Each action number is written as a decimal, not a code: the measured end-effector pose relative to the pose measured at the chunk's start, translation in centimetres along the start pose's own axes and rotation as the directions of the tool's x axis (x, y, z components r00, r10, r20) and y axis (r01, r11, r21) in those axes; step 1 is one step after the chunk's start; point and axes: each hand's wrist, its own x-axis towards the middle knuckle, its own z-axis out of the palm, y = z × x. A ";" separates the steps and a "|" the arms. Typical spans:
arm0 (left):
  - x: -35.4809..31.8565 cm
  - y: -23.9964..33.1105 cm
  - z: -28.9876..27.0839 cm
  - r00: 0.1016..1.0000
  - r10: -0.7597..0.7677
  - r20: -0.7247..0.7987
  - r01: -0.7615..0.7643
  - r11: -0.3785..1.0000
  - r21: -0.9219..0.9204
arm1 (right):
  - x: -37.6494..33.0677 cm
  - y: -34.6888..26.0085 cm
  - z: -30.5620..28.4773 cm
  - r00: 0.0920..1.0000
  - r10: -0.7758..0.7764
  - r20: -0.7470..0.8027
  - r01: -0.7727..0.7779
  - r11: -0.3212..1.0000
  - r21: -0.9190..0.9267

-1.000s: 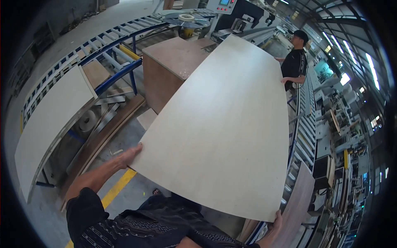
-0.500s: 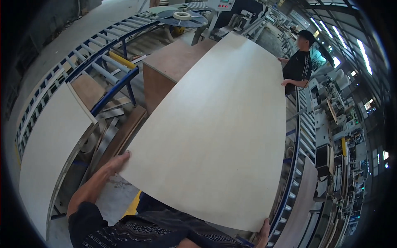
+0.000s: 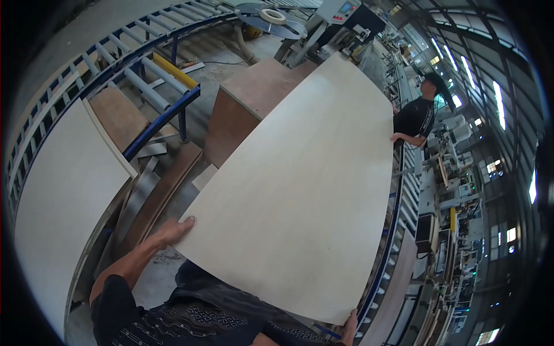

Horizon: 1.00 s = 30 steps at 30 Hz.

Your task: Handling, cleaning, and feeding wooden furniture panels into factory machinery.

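A large pale wooden panel (image 3: 294, 190) stretches out in front of me. My left hand (image 3: 176, 231) grips its near left corner, thumb on top and the other fingers hidden beneath. At the near right corner my right hand (image 3: 350, 326) holds the panel's edge; only part of that hand shows. On the far right side a co-worker (image 3: 416, 118) in a dark shirt and cap has a hand on the panel's edge.
Another pale panel (image 3: 66, 213) lies at my left, beside a blue-framed roller conveyor (image 3: 130, 78). A brown wooden box (image 3: 234, 124) stands left of the held panel. Ahead are a machine with a control box (image 3: 339, 10) and a tape roll (image 3: 273, 16). More rollers (image 3: 405, 202) run along the right.
My view has shifted, so the machine and conveyor sit differently in it. Both my hands keep hold of the panel's corners, and the co-worker still touches its far right edge.
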 end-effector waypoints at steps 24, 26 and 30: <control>4.7 1.2 -0.5 0.978 0.117 -0.175 -0.060 0.952 0.299 | -1.5 -9.9 12.9 0.979 0.106 -0.175 -0.147 0.960 -0.237; 4.4 2.1 -0.9 0.985 0.094 -0.144 -0.055 0.965 0.256 | 0.7 -9.9 12.7 0.979 0.108 -0.174 -0.150 0.957 -0.250; 5.1 2.5 -0.5 0.986 0.091 -0.141 -0.052 0.964 0.262 | 4.2 -9.0 11.7 0.975 0.119 -0.186 -0.164 0.953 -0.256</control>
